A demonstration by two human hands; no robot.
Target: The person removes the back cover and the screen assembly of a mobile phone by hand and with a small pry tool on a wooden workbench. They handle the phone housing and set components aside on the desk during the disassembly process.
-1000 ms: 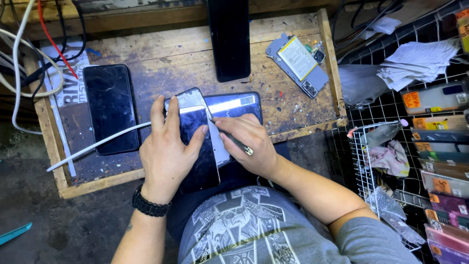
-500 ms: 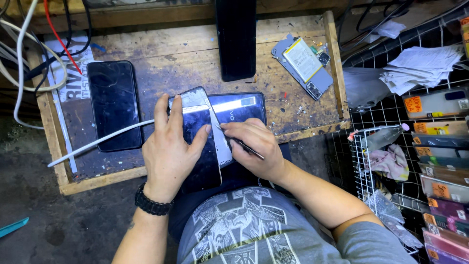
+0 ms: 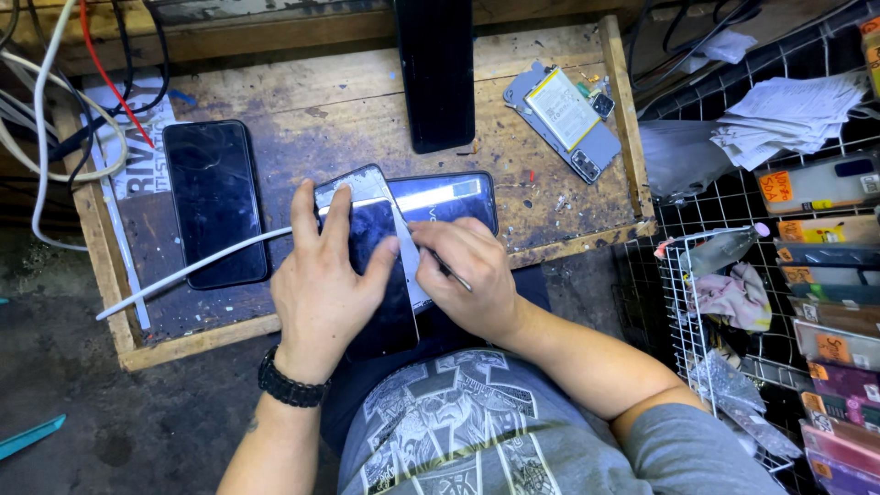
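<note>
Glass, dark and glossy, is what I have under my hands: a phone (image 3: 367,266) lying on the near edge of the wooden tray (image 3: 302,115), its lower end overhanging towards my lap. I judge it light but stiff and brittle, slick on the face, so I would hold it flat by its long edges rather than press the middle. Its screen looks black and reflective with a pale band at the top corner, and a thin light strip shows along its right side, as if the panel is lifting there.

My left hand (image 3: 321,293) lies spread on the phone, fingers straight and flat, thumb out to the right, pinning it without closing round it. My right hand (image 3: 472,280) sits just right of the phone, fingers curled tight on a thin metal tool (image 3: 449,269) whose tip meets that pale edge.

Touching the phone on its right is a second dark phone (image 3: 449,197). Left of it lies another black phone (image 3: 215,202), crossed by a white cable (image 3: 183,275). Beyond it a black slab (image 3: 435,69) stands, and far right beyond, an opened phone back with a battery (image 3: 564,115).
</note>
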